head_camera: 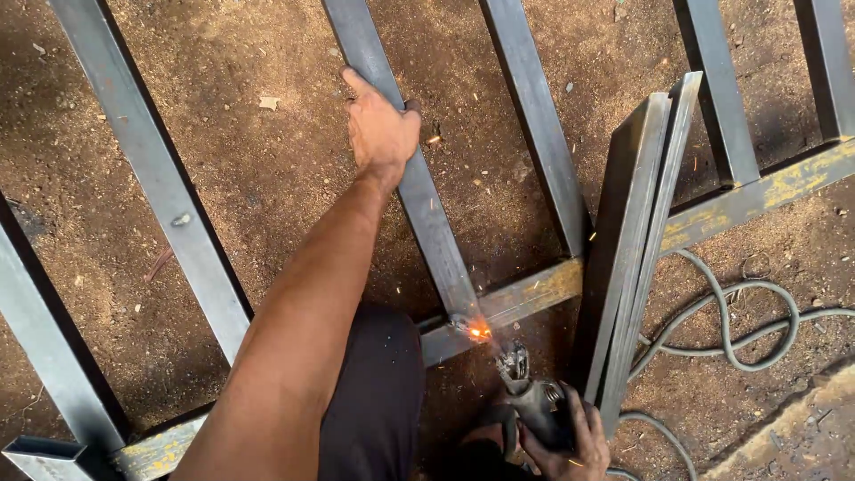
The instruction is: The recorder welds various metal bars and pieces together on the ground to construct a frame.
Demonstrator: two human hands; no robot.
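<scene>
My left hand [381,127] reaches forward and grips a grey square steel bar [429,214] of a metal frame lying on the dirt. My right hand [570,441], at the bottom edge, is wrapped around the handle of a welding electrode holder [527,392]. Its tip touches the joint where that bar meets the yellowish cross rail [525,298], and an orange glow with sparks [479,331] shows there. My dark-trousered knee [374,392] sits below the rail.
Parallel steel bars [178,214] run across brown dirt ground. Two loose steel tubes [637,240] lean over the rail at the right. A grey cable [735,343] loops on the ground at the lower right.
</scene>
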